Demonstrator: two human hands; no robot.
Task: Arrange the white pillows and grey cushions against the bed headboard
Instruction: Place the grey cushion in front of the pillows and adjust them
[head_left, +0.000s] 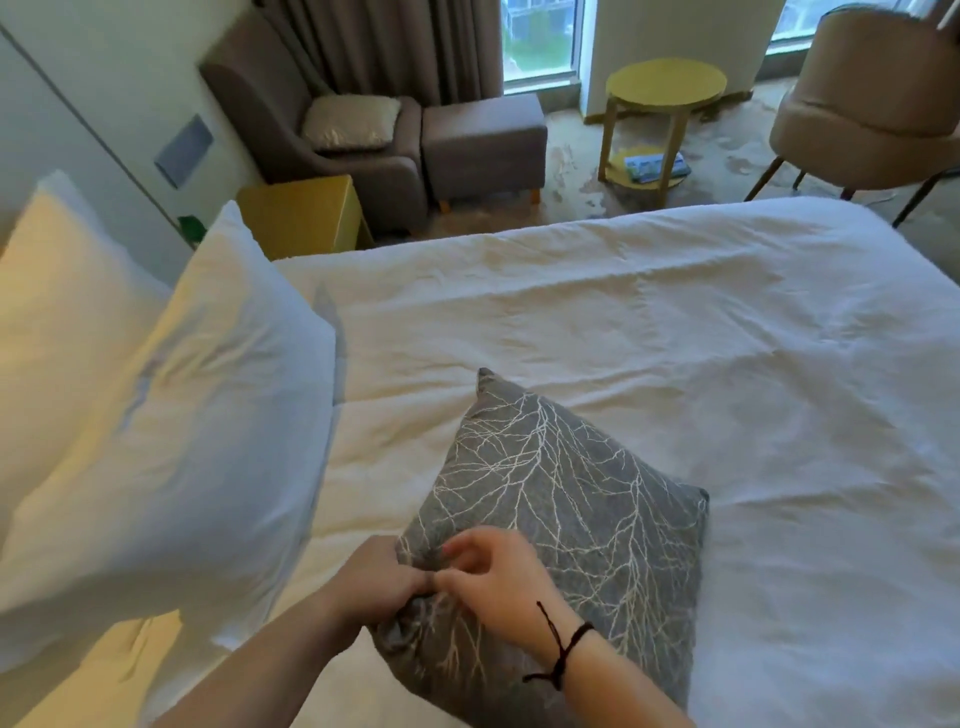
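Observation:
A grey cushion (566, 499) with a pale branch pattern lies on the white bed (675, 338), in the lower middle of the view. My left hand (376, 584) grips its near left corner, bunching the fabric. My right hand (493, 577), with a dark cord at the wrist, rests on the cushion beside the left hand, its fingers curled and pinching the same corner. Two white pillows stand propped at the left: a front pillow (192, 431) and a back pillow (57, 291) behind it, against the headboard wall.
A yellow bedside table (306, 215) stands beyond the pillows. Behind the bed are a brown armchair (291, 119) holding a pale cushion (350, 122), a footstool (483, 140), a round yellow side table (665, 85) and a tan chair (872, 114).

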